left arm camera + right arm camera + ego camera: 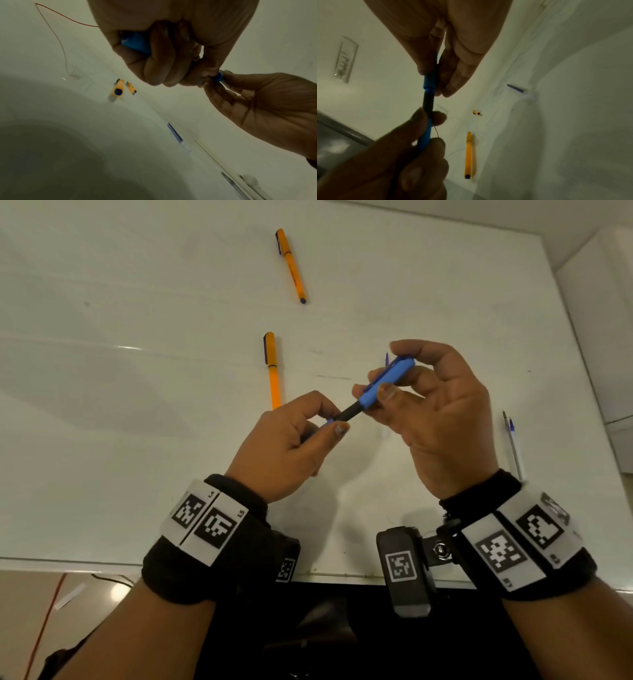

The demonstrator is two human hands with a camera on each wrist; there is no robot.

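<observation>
- left hand (294, 446) grips a blue plastic pen with a black front section (348, 413): thumb and forefinger pinch the black part, other fingers curl round the blue barrel.
- right hand (438, 419) pinches a blue plastic pen cap (387, 383) between thumb and fingertips.
- the cap's open end sits over the black section. A short black stretch shows between the cap and the left fingertips. The pen tip is hidden, so how deep it sits cannot be told.
- pen and cap are in one line, tilted, cap end up and to the right, held in the air over a white glossy table (137, 405).
- near orange pen with a dark cap (273, 369) lies on the table just beyond the left hand.
- far orange pen with a dark cap (291, 265) lies well apart, further back.
- clear plastic ballpoint with a blue end (513, 443) lies beside the right wrist, near the table's right edge.
- black wristbands with white marker tags (205, 522) on both wrists.
</observation>
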